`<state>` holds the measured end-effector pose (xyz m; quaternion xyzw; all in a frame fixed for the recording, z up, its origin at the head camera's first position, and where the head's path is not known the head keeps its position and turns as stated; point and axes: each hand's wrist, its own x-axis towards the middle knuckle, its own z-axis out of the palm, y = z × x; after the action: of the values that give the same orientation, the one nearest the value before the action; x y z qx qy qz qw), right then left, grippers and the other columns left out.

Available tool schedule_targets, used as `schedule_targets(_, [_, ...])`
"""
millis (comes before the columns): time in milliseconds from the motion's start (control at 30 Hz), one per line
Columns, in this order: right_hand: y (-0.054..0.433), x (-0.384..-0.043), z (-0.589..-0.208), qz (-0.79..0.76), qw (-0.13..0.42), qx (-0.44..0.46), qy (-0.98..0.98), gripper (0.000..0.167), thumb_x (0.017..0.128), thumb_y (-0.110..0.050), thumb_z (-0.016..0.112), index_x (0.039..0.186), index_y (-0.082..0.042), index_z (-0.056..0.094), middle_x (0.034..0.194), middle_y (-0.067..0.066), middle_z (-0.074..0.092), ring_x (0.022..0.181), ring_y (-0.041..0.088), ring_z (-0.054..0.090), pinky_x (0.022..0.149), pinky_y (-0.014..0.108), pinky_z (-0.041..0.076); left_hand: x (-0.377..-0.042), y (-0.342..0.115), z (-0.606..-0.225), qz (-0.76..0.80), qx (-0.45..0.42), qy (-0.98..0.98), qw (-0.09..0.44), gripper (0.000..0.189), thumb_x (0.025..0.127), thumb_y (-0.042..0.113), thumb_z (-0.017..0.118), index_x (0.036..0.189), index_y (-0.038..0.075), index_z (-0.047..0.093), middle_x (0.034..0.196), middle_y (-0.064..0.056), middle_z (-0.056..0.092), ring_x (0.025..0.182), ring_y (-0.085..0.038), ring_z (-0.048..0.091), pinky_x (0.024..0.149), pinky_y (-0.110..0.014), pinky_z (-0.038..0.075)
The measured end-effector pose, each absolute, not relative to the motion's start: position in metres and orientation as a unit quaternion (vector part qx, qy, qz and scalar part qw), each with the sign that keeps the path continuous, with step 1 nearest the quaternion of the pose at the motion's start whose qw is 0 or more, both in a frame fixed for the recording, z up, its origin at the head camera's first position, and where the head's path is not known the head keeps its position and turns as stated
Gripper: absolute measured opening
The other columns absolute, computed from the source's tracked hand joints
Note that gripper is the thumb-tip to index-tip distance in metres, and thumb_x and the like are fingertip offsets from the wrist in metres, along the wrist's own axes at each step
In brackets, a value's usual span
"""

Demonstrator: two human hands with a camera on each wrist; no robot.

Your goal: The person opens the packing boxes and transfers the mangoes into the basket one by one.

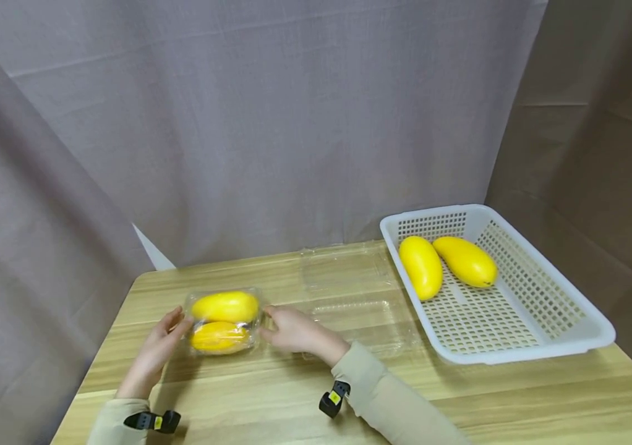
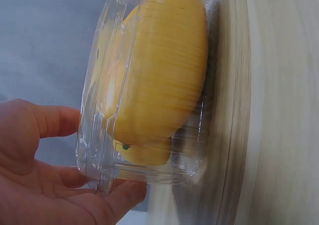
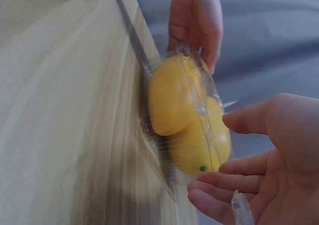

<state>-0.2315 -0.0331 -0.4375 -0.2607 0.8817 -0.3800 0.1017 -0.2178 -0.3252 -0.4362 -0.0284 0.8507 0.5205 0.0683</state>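
Two yellow mangoes (image 1: 225, 307) lie side by side inside a clear plastic clamshell box (image 2: 187, 177) with its lid over them. At the left end of the box, my left hand (image 1: 161, 346) grips the rim, thumb (image 2: 59, 121) at the lid edge and fingers lower down. My right hand (image 1: 298, 334) holds the opposite end between thumb and fingers (image 3: 234, 180). Wood grain shows close under the box in both wrist views.
Right of the box, an open, unfilled clamshell box (image 1: 357, 315) lies on the wooden table (image 1: 249, 402). A white perforated basket (image 1: 550, 290) stands at the right with two more mangoes (image 1: 420, 267). Grey curtain (image 1: 294, 123) hangs behind the table.
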Motion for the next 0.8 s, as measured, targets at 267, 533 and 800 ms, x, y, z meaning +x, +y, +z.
schedule_targets(267, [-0.03,-0.226,-0.437,-0.344,0.083,-0.255,0.9,0.066,0.101,-0.032,0.06,0.151,0.005,0.039,0.134,0.02,0.062,0.062,0.019,0.063,0.084,0.033,0.058,-0.213,-0.31,-0.437,0.529,-0.029,0.846,0.069,0.075,0.108,0.03,0.048,0.158,-0.007,0.006,0.161,-0.034,0.011,0.147,-0.049,0.017,0.119,-0.06,0.019])
schedule_targets(533, [-0.027,-0.222,-0.433,-0.308,0.069,-0.253,0.915,0.069,0.101,-0.032,0.06,0.148,0.013,0.037,0.141,0.025,0.055,0.109,0.025,0.065,0.108,0.039,0.046,-0.21,-0.301,-0.438,0.527,-0.029,0.847,0.07,0.078,0.108,0.033,0.049,0.158,-0.007,0.005,0.162,-0.034,0.01,0.147,-0.049,0.018,0.119,-0.06,0.019])
schedule_targets(800, [-0.031,-0.212,-0.431,-0.334,0.064,-0.229,0.912,0.055,0.101,-0.026,0.059,0.136,0.015,0.051,0.048,-0.006,0.048,0.033,0.004,0.037,0.03,0.018,0.032,-0.205,-0.3,-0.439,0.518,-0.025,0.853,0.068,0.08,0.107,0.035,0.051,0.158,-0.007,0.006,0.161,-0.034,0.011,0.146,-0.051,0.021,0.119,-0.059,0.022])
